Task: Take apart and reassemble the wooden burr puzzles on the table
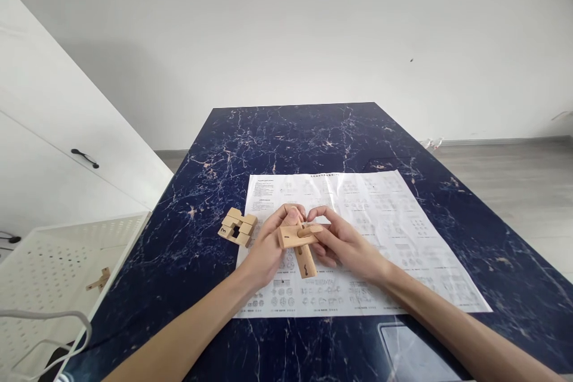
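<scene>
Between my hands, above the paper, are crossed wooden puzzle pieces [306, 259], one marked 1 and one marked 2. My left hand [268, 248] is closed round them from the left, thumb on top. From the right, my right hand [342, 239] grips the right end of the piece marked 1, its fingers bent. Part of the joint is hidden by the fingers. Left of my left hand, a notched wooden block [239, 227] marked 3 lies partly on the paper's left edge. The printed sheet [380, 197], with small diagrams and creases, lies under both hands.
Everything stands on a dark blue marbled table [286, 137]. A flat, light rectangular object [416, 352] lies at its front edge. To the left are a white cabinet [67, 119] and a white perforated basket [58, 268] with a wooden piece [99, 279] and a cable [58, 314].
</scene>
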